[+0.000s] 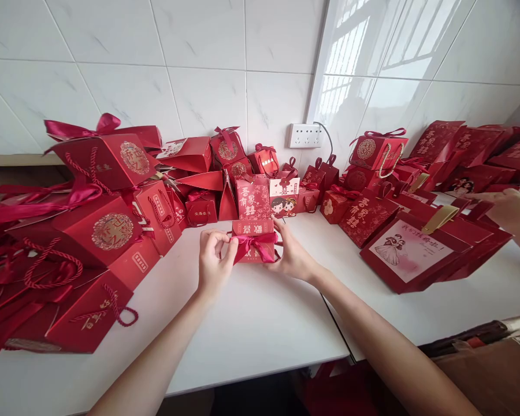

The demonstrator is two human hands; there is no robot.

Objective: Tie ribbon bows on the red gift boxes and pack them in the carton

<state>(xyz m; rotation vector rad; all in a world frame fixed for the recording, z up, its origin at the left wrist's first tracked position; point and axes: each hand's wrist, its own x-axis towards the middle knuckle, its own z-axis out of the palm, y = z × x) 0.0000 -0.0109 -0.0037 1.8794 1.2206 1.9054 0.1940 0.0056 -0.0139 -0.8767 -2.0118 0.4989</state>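
A small red gift box (248, 227) with gold characters lies on the white table in front of me, a magenta satin ribbon (264, 247) tied in a bow across its top. At its left side, my left hand (213, 257) is closed, thumb and forefinger pinching the left part of the ribbon. My right hand (295, 255) grips the box's right side, with fingers at the back corner and thumb at the front. Just behind stand a floral red box (252, 199) and a box with a cartoon couple (283, 203).
Stacked red boxes with rope handles (112, 231) crowd the left. More boxes stand at right, including a bag-shaped box (405, 254) with a couple drawing. Another person's hand (513, 211) reaches in there. A power strip (305, 136) is on the tiled wall. A seam divides the tables.
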